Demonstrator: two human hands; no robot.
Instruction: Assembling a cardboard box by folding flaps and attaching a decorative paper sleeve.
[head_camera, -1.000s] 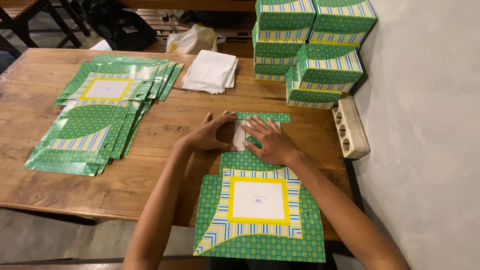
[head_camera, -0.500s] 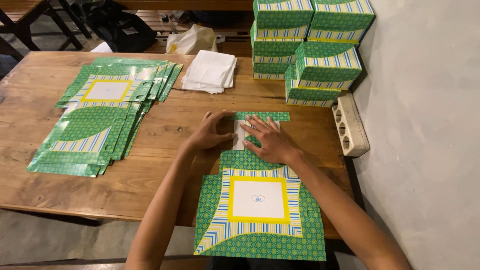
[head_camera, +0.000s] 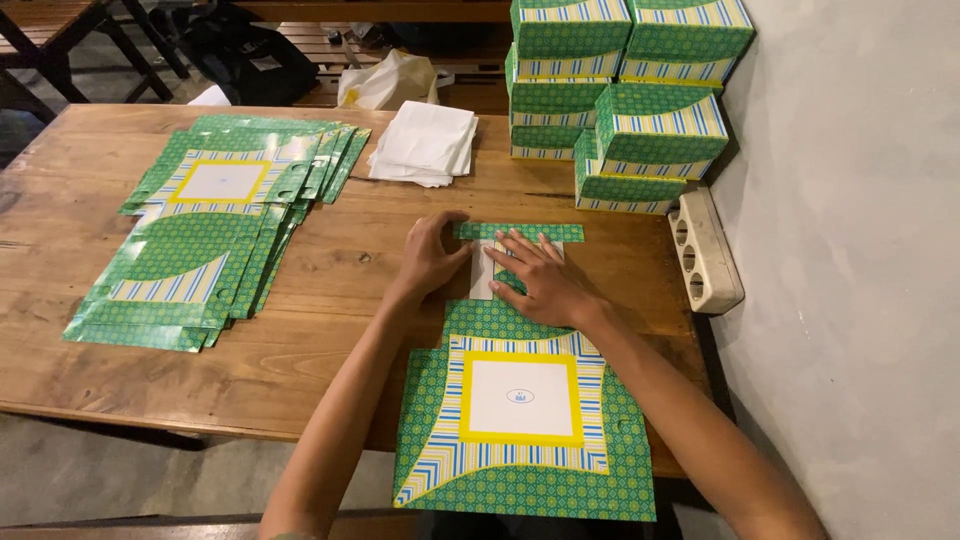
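A flat green cardboard box blank (head_camera: 520, 400) with a yellow frame and white centre lies in front of me on the wooden table (head_camera: 330, 300). Its far end is folded over, showing a white underside and a green flap strip (head_camera: 520, 231). My left hand (head_camera: 432, 255) presses flat on the left part of that fold. My right hand (head_camera: 540, 280) lies flat on the right part, fingers spread toward the flap. Neither hand grips anything.
A fanned pile of flat green box blanks (head_camera: 215, 225) lies at the left. White paper sheets (head_camera: 425, 145) sit at the back centre. Assembled green boxes (head_camera: 625, 95) are stacked at the back right by the grey wall. A beige power strip (head_camera: 705, 250) lies beside them.
Both hands stay pressed on the folded end; they have shifted only slightly.
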